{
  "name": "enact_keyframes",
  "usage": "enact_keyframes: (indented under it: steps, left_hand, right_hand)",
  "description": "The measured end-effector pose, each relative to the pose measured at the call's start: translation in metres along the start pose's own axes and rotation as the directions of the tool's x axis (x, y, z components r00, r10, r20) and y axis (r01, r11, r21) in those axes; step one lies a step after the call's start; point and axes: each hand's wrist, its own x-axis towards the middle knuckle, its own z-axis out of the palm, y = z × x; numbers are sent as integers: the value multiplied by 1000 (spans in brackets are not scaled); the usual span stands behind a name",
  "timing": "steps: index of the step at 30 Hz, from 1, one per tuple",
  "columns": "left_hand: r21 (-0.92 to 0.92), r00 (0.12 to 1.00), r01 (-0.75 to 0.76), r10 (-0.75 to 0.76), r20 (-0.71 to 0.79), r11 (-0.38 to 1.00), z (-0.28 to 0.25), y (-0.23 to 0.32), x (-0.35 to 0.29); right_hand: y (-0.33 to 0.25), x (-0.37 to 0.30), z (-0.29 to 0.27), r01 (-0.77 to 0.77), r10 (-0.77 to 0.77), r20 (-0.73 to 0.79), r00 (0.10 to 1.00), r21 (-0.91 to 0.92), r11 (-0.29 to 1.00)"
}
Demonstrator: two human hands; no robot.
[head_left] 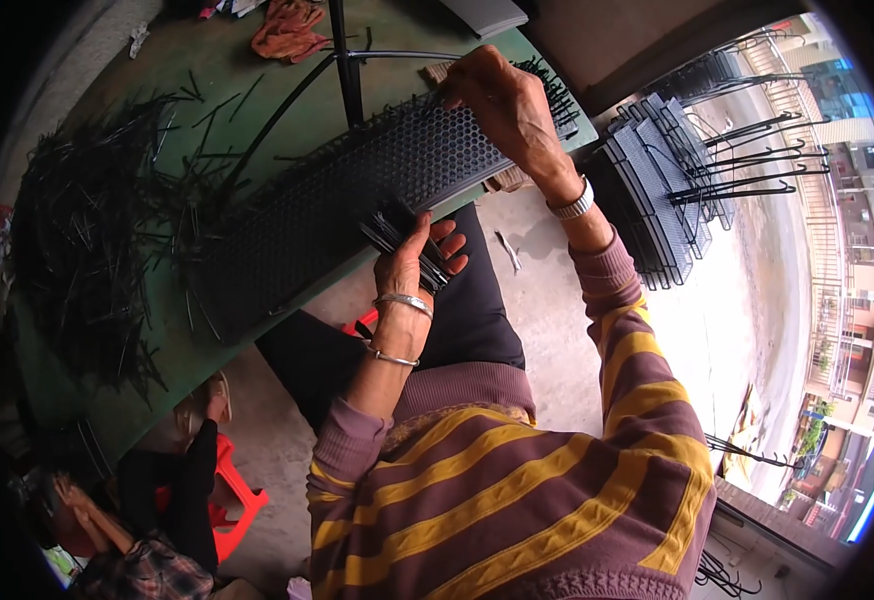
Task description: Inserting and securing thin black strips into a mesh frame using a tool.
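A long black perforated panel (419,143) with a honeycomb of holes lies slantwise on the green table in front of me. My left hand (407,265) is closed round a bundle of thin black strips (387,230) near the panel's front edge. Over the panel's far right part, my right hand (509,108) has its fingers bent together at the back edge. Whatever is between those fingertips is hidden. Short black strips (555,95) stick up in a row along the panel's right end, just past my right hand.
A big heap of loose black strips (82,230) covers the table's left side. A dark post (349,90) with curved rods rises behind the panel. Orange cloth (289,30) lies at the back. Stacked black mesh racks (647,190) stand at right. Another person (147,570) sits lower left by a red stool (232,500).
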Motion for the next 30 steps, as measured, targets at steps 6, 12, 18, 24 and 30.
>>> enact_keyframes:
  steps: [6,12,18,24,30]
  left_hand:
    - [-32,998,64,-64,15,997,-5,-6,3]
    - [-35,995,95,-95,-4,995,-4,-5,3]
    - [-45,997,70,-71,-20,997,-2,-5,0]
    - [-21,997,79,-79,-8,997,-1,-4,-2]
    - [-13,996,85,-85,-26,996,-5,-6,1]
  right_hand:
    - [29,16,16,144,-146,-1,989,-144,979]
    - [40,21,19,220,-207,77,975,-244,945]
    - [35,28,12,161,-142,153,978,-124,979]
    - [36,29,15,183,-170,168,971,-61,981]
    - [41,25,24,254,-248,85,965,-59,965]
